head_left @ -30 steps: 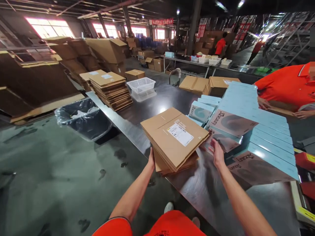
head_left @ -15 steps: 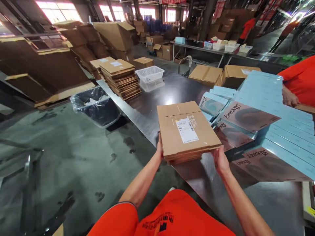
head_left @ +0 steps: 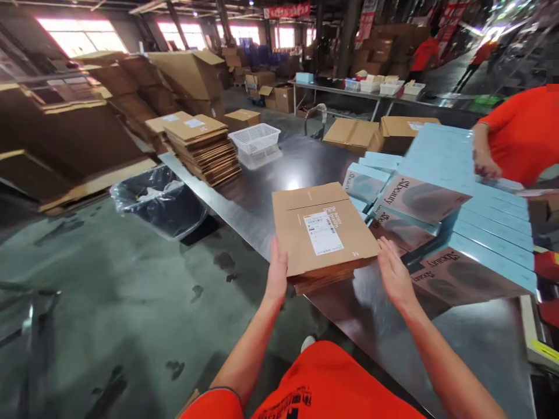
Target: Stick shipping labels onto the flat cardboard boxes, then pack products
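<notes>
A stack of flat cardboard cartons (head_left: 288, 203) rests near the front edge of the metal table. Its top carton carries a white shipping label (head_left: 324, 234). My left hand (head_left: 276, 270) lies along the left side of the stack, fingers stretched out and touching the edge. On the opposite side, my right hand (head_left: 394, 270) is laid flat against the right corner, its fingers straight. Neither hand is wrapped round the cartons. Just right of my right hand stand light blue boxes (head_left: 428, 198) with printed pinkish fronts.
The metal table (head_left: 301, 154) holds another carton stack (head_left: 203, 148) and a white plastic basket (head_left: 254, 138). Below its left edge stands a lined black bin (head_left: 166, 206). Open cartons (head_left: 353, 132) lie beyond the blue boxes. A co-worker's hand (head_left: 487, 166) is over the boxes at right.
My hands have shifted from the stack's lower edges to lie flatter along its sides, the right fingers now straight. The co-worker's arm has come further into view. The view has turned slightly right.
</notes>
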A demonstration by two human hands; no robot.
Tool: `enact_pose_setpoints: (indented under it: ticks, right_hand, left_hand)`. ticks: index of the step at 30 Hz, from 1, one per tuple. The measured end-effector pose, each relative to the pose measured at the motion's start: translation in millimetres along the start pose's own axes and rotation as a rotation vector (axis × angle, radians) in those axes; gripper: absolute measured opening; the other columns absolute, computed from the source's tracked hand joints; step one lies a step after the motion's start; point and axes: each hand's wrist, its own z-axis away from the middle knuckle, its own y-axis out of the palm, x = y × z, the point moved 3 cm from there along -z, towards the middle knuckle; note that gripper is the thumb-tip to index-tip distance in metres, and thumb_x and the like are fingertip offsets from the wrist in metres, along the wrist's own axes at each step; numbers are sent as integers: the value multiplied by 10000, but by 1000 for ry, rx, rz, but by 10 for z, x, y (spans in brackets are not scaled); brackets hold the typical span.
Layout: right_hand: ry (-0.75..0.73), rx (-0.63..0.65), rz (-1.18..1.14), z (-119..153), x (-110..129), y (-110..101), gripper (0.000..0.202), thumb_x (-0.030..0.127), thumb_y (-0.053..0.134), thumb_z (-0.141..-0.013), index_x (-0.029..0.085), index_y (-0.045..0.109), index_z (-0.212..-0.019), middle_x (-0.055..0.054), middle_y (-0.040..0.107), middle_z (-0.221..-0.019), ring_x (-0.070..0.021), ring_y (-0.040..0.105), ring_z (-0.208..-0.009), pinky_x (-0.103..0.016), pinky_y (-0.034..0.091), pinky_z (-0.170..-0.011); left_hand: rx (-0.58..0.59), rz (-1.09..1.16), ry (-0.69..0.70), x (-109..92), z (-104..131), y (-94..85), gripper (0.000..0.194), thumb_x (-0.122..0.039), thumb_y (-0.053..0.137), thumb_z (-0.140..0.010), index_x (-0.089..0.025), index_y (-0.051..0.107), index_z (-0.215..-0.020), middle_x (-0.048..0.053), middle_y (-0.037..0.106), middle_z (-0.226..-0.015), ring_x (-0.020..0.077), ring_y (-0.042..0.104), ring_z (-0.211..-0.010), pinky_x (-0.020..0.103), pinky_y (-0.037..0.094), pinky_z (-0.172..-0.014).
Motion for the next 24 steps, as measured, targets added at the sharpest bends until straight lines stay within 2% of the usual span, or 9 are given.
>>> enact_pose_setpoints:
  ticks: [6, 9, 11, 13, 14, 16, 18, 20, 24]
  right_hand:
    - [-85, 125, -67, 608, -10, -168, 509, 527, 452, -914, 224, 592, -1299, -92, 521, -1409, -249, 441, -1338, -479, 333, -1138]
    - [-42, 27, -106, 814, -189, -741, 489, 522, 483, -904, 254, 585, -1300, -82, 521, -1411, -264, 478, -1307, -485, 368, -1114]
    - [-52, -238, -164, 942, -384, -1395, 498, 499, 466, -922, 290, 499, -1373, -59, 463, -1462, -258, 458, -1323, -482, 360, -1117]
    - [-97, -474, -210, 1094, -653, -2080, 544, 495, 460, -927, 315, 396, -1436, -38, 375, -1520, -250, 381, -1378, -481, 311, -1145]
    - [-99, -517, -211, 1164, -821, -2369, 574, 516, 469, -916, 315, 374, -1445, -34, 338, -1540, -251, 333, -1404, -484, 272, -1163]
    - [-7, -418, -209, 1269, -1224, -2760, 640, 599, 490, -870, 281, 411, -1420, -63, 353, -1528, -272, 318, -1409, -500, 240, -1170]
    - [170, -234, -234, 1347, -1666, -2912, 714, 679, 499, -815, 222, 470, -1363, -129, 477, -1422, -299, 452, -1314, -517, 326, -1120]
    - [282, -190, -240, 1393, -2049, -2946, 761, 704, 520, -777, 174, 487, -1322, -164, 565, -1272, -298, 550, -1187, -509, 426, -1035]
    - [213, -364, -119, 1262, -2504, -2976, 731, 649, 600, -738, 184, 482, -1290, -152, 509, -1268, -281, 491, -1196, -499, 405, -1035]
  left_hand:
    - [2, -67, 276, -465, 831, 33, 722, -362, 627, -840, -379, 285, -1475, -75, 349, -1536, 266, 314, -1416, 400, 338, -1141]
    - [113, -229, 220, -430, 1266, 172, 642, -335, 625, -844, -385, 376, -1434, -90, 412, -1496, 251, 330, -1410, 378, 354, -1131]
    - [387, -388, 171, -220, 1454, 481, 535, -320, 606, -858, -356, 484, -1378, -65, 471, -1455, 253, 386, -1378, 368, 348, -1134]
    - [807, -519, 184, 111, 1623, 991, 487, -292, 557, -884, -336, 506, -1366, -36, 452, -1466, 256, 398, -1370, 377, 319, -1149]
    - [1017, -556, 199, 305, 1713, 1287, 493, -276, 531, -894, -333, 485, -1382, -26, 418, -1485, 254, 380, -1380, 386, 295, -1159]
    - [1303, -590, 188, 716, 1883, 1867, 528, -255, 494, -900, -321, 426, -1419, -15, 345, -1520, 252, 327, -1409, 409, 243, -1179]
    - [1369, -603, 98, 1111, 2019, 2338, 523, -270, 488, -896, -297, 436, -1416, -3, 352, -1515, 259, 327, -1410, 429, 223, -1185]
    - [1315, -596, -34, 1431, 2140, 2613, 516, -317, 521, -880, -266, 478, -1392, 19, 406, -1488, 281, 359, -1394, 449, 228, -1182]
    - [1088, -533, -257, 1736, 2347, 2660, 611, -385, 657, -799, -259, 503, -1376, 27, 453, -1465, 317, 358, -1390, 448, 258, -1165]
